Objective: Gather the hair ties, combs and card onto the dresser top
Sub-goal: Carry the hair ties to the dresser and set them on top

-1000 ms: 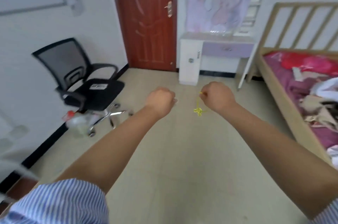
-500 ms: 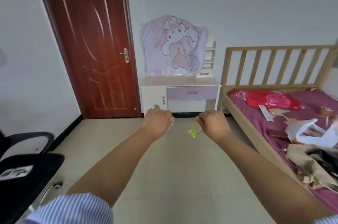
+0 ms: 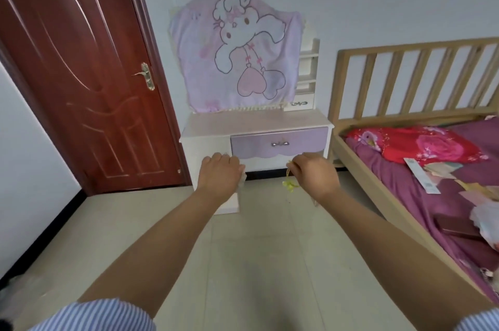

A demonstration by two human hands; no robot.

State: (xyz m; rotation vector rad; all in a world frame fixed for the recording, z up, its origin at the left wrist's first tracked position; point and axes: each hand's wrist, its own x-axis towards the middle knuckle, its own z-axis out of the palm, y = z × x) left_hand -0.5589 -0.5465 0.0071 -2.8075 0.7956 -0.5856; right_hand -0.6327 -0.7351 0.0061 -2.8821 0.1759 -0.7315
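A: Dresser (image 3: 255, 121) fills the centre of the frame now; 1 second ago it sat small in the upper middle, with an office chair at the left that has since dropped out of view.

B: So the person has closed in on it. What are the hands carrying?

A: The right hand (image 3: 314, 175) is clenched on a yellow hair tie (image 3: 289, 185), which dangles just below the knuckles, centre right. The left hand (image 3: 220, 175) is also clenched, with something pale poking out at its right edge. I cannot tell what it is.

B: And the dresser top?

A: Bare pink surface, above both fists. Nothing has been set down yet.

B: Then, by my reckoning, the carry is nearly over and the placing comes next. More things lie on the bed (image 3: 421, 176) at the right.
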